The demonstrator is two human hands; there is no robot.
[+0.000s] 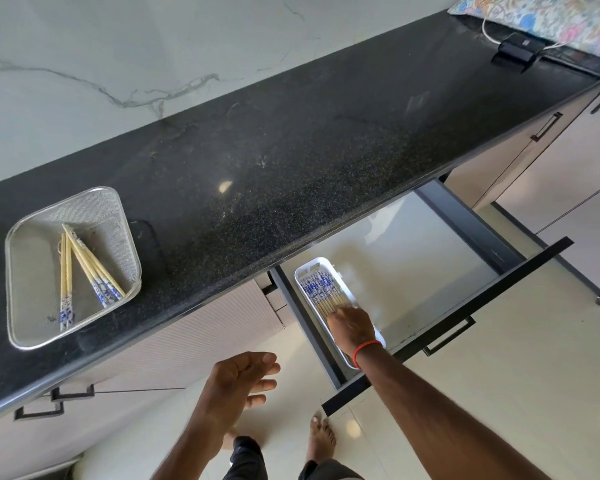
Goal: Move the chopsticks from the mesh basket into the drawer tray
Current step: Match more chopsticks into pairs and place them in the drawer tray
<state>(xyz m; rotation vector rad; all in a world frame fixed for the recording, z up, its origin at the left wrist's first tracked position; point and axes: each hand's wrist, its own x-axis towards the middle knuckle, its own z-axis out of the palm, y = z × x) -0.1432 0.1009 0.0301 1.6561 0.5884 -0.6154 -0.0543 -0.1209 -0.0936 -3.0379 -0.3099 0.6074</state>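
Black speckled stone forms a long counter [291, 140] running diagonally under a pale marble wall. On the counter's left end sits a mesh basket [25, 306], silver and rectangular, with a few remaining chopsticks [90, 265], pale sticks with blue-and-white patterned ends, lying loose inside it. Below the counter's front edge, toward the right, a drawer [447, 327] stands pulled out. Inside the drawer, against its left wall, lies a white tray [329, 268] holding a row of sorted chopsticks [321, 289] packed side by side. The right hand [352, 327], a red thread at its wrist, reaches into the tray, fingertips resting on the plain ends of those sticks; whether it grips any cannot be told. The left hand [238, 386] hovers below the counter's edge, left of the drawer, palm showing, fingers [262, 384] spread and holding nothing.
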